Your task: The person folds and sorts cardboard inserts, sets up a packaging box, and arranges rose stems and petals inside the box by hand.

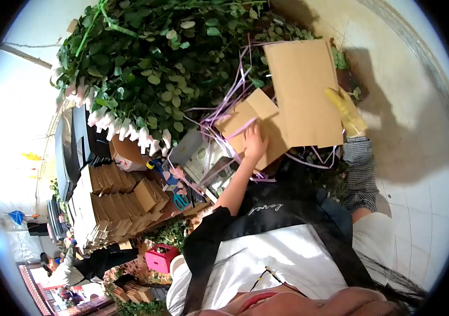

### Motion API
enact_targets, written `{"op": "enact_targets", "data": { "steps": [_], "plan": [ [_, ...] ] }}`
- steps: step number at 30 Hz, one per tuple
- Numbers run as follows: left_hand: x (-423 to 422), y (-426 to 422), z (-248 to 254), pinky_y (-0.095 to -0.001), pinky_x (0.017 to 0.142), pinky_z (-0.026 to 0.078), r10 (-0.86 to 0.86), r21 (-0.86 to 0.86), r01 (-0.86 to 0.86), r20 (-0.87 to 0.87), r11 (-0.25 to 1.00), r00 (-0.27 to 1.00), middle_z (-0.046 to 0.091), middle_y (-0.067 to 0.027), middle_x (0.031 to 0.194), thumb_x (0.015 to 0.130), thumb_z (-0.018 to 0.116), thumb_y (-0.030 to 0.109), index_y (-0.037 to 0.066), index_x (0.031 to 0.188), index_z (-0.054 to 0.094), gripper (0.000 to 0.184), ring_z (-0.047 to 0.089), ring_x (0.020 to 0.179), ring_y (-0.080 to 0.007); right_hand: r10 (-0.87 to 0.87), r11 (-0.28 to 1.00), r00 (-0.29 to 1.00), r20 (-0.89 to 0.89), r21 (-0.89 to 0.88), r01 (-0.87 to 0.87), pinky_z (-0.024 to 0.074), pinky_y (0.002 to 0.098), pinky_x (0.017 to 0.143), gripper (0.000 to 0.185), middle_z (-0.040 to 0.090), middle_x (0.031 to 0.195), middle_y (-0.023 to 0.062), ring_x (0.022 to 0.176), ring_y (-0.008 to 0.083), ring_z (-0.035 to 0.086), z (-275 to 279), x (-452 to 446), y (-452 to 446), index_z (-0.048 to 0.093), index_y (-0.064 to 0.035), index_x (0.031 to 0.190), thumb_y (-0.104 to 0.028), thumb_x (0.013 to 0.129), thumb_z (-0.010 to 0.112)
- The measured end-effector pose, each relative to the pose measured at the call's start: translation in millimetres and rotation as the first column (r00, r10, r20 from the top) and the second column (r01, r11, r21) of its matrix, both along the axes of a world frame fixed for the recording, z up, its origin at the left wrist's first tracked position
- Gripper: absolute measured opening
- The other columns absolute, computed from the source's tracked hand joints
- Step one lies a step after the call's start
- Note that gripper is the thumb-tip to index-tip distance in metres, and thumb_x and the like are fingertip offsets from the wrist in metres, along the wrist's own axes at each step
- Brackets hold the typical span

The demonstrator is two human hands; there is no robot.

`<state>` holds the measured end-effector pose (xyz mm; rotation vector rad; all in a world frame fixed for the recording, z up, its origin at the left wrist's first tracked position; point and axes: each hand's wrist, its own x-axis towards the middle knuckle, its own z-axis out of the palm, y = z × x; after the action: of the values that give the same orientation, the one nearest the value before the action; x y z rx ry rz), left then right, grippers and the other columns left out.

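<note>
My bare left hand point(256, 143) lies on a smaller folded cardboard piece point(274, 134), its fingers extended over the surface beside a strand of purple ribbon point(241, 129). My right hand point(346, 111), in a yellow glove, is closed on the right edge of a large flat cardboard sheet point(304, 95). That sheet stands tilted and overlaps the smaller piece; whether the two are joined I cannot tell. More purple ribbon strands trail around the cardboard's left side and beneath its lower edge. The underside of my left palm is hidden.
Beyond the cardboard, a big heap of leafy stems point(156, 58) bears pale pink roses point(121, 128). To the left are stacked cardboard pieces point(124, 203), teal-handled scissors point(180, 200) and a metal device point(203, 160). A pink crate point(161, 257) and another person point(71, 271) are lower left.
</note>
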<state>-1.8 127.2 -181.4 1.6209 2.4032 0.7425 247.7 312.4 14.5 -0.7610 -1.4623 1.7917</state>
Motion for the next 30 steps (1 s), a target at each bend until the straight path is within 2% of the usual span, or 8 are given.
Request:
{"op": "enact_targets", "data": {
  "steps": [1, 3, 5, 9, 17, 19, 25, 30],
  "plan": [
    [0.9, 5.0, 16.8, -0.0518, 0.117, 0.023, 0.049, 0.027, -0.056, 0.212, 0.998, 0.976, 0.036, -0.0218, 0.151, 0.094, 0.054, 0.045, 0.000, 0.144, 0.039, 0.069, 0.033, 0.140, -0.0377, 0.059, 0.992, 0.998, -0.017, -0.113, -0.060, 0.0502, 0.0311, 0.093, 0.059, 0.061, 0.124, 0.0092, 0.107, 0.0179, 0.060, -0.6, -3.7, -9.5, 0.051, 0.0011, 0.135, -0.034, 0.092, 0.069],
    [6.4, 7.4, 55.0, -0.0470, 0.115, 0.029, -0.030, 0.085, -0.262, 0.978, 0.961, 0.207, 0.035, -0.0194, 0.153, 0.098, 0.051, 0.048, 0.002, 0.148, 0.031, 0.071, 0.035, 0.140, -0.0338, 0.088, 0.989, 0.996, -0.020, -0.118, -0.090, 0.0493, 0.0317, 0.094, 0.060, 0.060, 0.126, 0.0091, 0.110, 0.0178, 0.058, -15.5, -15.8, -16.0, 0.050, -0.0003, 0.137, -0.034, 0.091, 0.069],
    [2.8, 6.9, 92.2, -0.0422, 0.109, 0.037, -0.229, 0.207, -0.210, 0.970, 0.956, -0.086, 0.035, -0.0206, 0.152, 0.097, 0.041, 0.063, 0.006, 0.152, 0.025, 0.081, 0.044, 0.134, -0.0332, 0.156, 0.979, 0.988, -0.017, -0.133, -0.157, 0.0476, 0.0329, 0.097, 0.062, 0.057, 0.130, 0.0089, 0.115, 0.0175, 0.055, -34.5, -34.3, -28.6, 0.048, -0.0030, 0.140, -0.034, 0.091, 0.071],
    [30.1, 7.2, 114.7, -0.0338, 0.094, 0.048, 0.000, 0.230, -0.371, 0.850, 0.899, 0.527, 0.060, -0.0180, 0.125, 0.096, 0.059, 0.045, -0.006, 0.140, 0.039, 0.070, 0.059, 0.113, -0.0234, 0.127, 0.974, 0.991, 0.030, -0.195, -0.119, 0.0455, 0.0326, 0.099, 0.060, 0.057, 0.129, 0.0079, 0.115, 0.0174, 0.055, -42.9, -70.7, -53.6, 0.048, -0.0037, 0.139, -0.032, 0.091, 0.071],
    [26.9, -15.3, 113.8, -0.0351, 0.099, 0.045, 0.056, 0.029, -0.314, 0.964, 0.949, 0.261, 0.058, -0.0164, 0.129, 0.096, 0.052, 0.058, -0.003, 0.139, 0.044, 0.075, 0.057, 0.114, -0.0238, 0.242, 0.806, 0.961, -0.137, -0.524, -0.277, 0.0428, 0.0344, 0.103, 0.077, 0.055, 0.134, 0.0139, 0.117, 0.0230, 0.054, -49.8, -73.2, -78.7, 0.044, 0.0012, 0.141, -0.052, 0.090, 0.065],
    [48.2, -6.9, 135.3, -0.0380, 0.101, 0.043, 0.052, -0.142, -0.385, 0.970, 0.912, -0.236, 0.056, -0.0170, 0.132, 0.092, 0.048, 0.068, -0.002, 0.140, 0.045, 0.086, 0.052, 0.120, -0.0252, 0.198, 0.699, 0.944, -0.264, -0.638, -0.324, 0.0435, 0.0340, 0.101, 0.076, 0.055, 0.134, 0.0120, 0.117, 0.0214, 0.055, -78.4, -77.8, -88.4, 0.045, -0.0004, 0.142, -0.058, 0.093, 0.057],
    [3.9, -0.4, 82.3, -0.0384, 0.084, 0.052, 0.254, 0.045, -0.448, 0.772, 0.893, 0.583, 0.069, -0.0222, 0.102, 0.088, 0.058, 0.064, -0.007, 0.121, 0.057, 0.078, 0.068, 0.094, -0.0307, 0.042, 0.977, 0.996, 0.074, -0.211, -0.025, 0.0515, 0.0287, 0.084, 0.057, 0.064, 0.114, 0.0088, 0.097, 0.0169, 0.062, -89.3, -73.5, -48.5, 0.055, 0.0011, 0.125, -0.039, 0.088, 0.073],
    [4.3, 12.2, 52.2, -0.0465, 0.084, 0.052, 0.506, -0.160, -0.495, 0.474, 0.854, 0.720, 0.069, -0.0274, 0.099, 0.083, 0.056, 0.071, -0.003, 0.123, 0.058, 0.084, 0.067, 0.094, -0.0418, -0.058, 0.998, 0.941, 0.335, 0.027, 0.052, 0.0517, 0.0293, 0.082, 0.055, 0.068, 0.105, 0.0122, 0.091, 0.0175, 0.064, -102.8, -67.8, -36.2, 0.057, 0.0045, 0.122, -0.034, 0.086, 0.076]
  ]
}}
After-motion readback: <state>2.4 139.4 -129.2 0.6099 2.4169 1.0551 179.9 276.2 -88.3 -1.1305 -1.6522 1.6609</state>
